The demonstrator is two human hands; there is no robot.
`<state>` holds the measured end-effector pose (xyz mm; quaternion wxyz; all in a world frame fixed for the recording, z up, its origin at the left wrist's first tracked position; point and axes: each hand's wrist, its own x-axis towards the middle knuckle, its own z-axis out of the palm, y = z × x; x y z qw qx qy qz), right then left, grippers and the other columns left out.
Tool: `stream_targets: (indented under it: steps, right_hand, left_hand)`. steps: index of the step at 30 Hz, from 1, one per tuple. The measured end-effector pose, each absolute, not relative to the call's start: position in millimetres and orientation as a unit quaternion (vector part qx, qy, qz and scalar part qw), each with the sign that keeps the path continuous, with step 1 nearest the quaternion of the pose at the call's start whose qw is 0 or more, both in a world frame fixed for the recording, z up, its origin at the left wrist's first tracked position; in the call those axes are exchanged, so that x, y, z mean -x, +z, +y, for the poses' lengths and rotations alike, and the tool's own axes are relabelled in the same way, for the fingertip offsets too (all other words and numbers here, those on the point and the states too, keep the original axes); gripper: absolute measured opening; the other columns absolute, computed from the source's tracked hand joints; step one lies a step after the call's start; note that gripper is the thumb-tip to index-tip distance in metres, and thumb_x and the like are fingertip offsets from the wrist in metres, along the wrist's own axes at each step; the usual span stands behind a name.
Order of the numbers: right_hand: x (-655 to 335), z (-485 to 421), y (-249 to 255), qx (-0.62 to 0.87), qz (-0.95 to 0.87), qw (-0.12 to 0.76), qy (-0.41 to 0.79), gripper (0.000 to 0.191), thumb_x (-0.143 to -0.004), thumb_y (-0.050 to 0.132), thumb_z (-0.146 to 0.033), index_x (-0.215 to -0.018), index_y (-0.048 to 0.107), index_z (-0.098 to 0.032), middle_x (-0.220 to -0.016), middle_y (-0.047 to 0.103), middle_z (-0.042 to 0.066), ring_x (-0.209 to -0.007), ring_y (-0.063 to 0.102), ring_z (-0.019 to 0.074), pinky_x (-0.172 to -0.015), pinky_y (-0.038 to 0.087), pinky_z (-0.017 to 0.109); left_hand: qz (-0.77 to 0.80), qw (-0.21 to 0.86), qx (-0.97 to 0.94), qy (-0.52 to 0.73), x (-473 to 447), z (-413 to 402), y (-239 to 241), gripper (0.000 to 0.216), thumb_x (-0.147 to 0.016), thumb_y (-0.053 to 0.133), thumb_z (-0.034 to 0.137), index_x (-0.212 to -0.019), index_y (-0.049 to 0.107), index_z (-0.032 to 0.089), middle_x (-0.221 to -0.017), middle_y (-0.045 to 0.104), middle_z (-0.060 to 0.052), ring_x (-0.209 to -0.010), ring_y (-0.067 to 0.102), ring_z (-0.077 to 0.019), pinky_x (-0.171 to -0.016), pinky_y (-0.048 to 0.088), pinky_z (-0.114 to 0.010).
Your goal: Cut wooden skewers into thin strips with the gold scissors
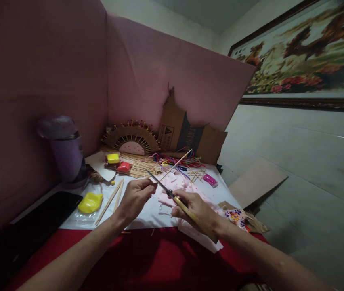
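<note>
Left hand (pixel 137 196) pinches thin stick (pixel 176 164) above white tabletop (pixel 146 216), long axis diagonal, free end up-right, away from person. Right hand (pixel 194 208) grips bladed tool (pixel 179 203), tip up-left. Stick's near end hidden at left hand; blade contact unclear.

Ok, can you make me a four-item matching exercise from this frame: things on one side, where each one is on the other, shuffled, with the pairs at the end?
Things
1. cutting tool
2. raised stick
3. purple cup
4. magenta packet

Places
A. standing at the left, by the pink panel
B. in the grip of the right hand
C. lying toward the right side of the white surface
D. in the grip of the left hand

Pairs: 1-B, 2-D, 3-A, 4-C
</note>
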<state>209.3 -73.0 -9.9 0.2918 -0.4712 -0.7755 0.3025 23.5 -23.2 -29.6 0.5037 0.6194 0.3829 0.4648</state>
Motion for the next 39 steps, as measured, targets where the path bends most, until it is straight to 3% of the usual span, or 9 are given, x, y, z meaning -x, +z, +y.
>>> stream_targets:
  steps: [12, 20, 26, 39]
  right_hand:
    - [-203.0, -73.2, -17.5, 0.505, -0.758, 0.315, 0.265, 0.025, -0.07, 0.066, -0.037, -0.066, 0.051, -0.017, -0.059, 0.045, -0.006, -0.056, 0.039, 0.0087, -0.053, 0.03, 0.02]
    - [-213.6, -71.2, -22.9, 0.463, -0.778, 0.308, 0.293, 0.046, -0.072, 0.054, -0.061, -0.082, 0.051, -0.017, -0.068, 0.044, -0.004, -0.06, 0.039, 0.0103, -0.055, 0.032, 0.021]
    - [-215.7, -71.9, -26.8, 0.465, -0.785, 0.293, 0.286, 0.038, -0.074, 0.057, -0.054, -0.081, 0.049, -0.017, -0.067, 0.045, -0.004, -0.06, 0.039, 0.0098, -0.054, 0.031, 0.02]
    - [-201.6, -75.5, -25.2, 0.521, -0.752, 0.308, 0.262, 0.029, -0.071, 0.064, -0.042, -0.07, 0.051, -0.017, -0.056, 0.046, -0.006, -0.053, 0.04, 0.0087, -0.051, 0.03, 0.02]
  left_hand:
    - [0.375, 0.507, -0.605, 0.485, -18.0, -17.8, -31.7, 0.027, -0.073, 0.053, 0.033, -0.055, 0.048, 0.014, -0.045, 0.032, 0.007, -0.04, 0.026, -0.0036, -0.037, 0.014, -0.017]
    - [0.322, 0.692, -0.512, 0.393, -20.8, -19.4, -23.7, 0.021, -0.067, 0.059, 0.029, -0.056, 0.05, 0.014, -0.038, 0.028, 0.009, -0.032, 0.015, -0.0012, -0.03, 0.007, -0.015]
    - [0.276, 0.784, -0.449, 0.326, -16.5, -12.8, -26.6, 0.018, -0.064, 0.061, 0.023, -0.054, 0.05, 0.012, -0.039, 0.027, 0.009, -0.031, 0.012, 0.0001, -0.027, 0.009, -0.012]
    - [0.289, 0.774, -0.44, 0.351, -12.4, -11.0, -27.0, 0.018, -0.067, 0.059, 0.022, -0.055, 0.05, 0.012, -0.039, 0.026, 0.009, -0.031, 0.013, 0.0001, -0.027, 0.009, -0.012]
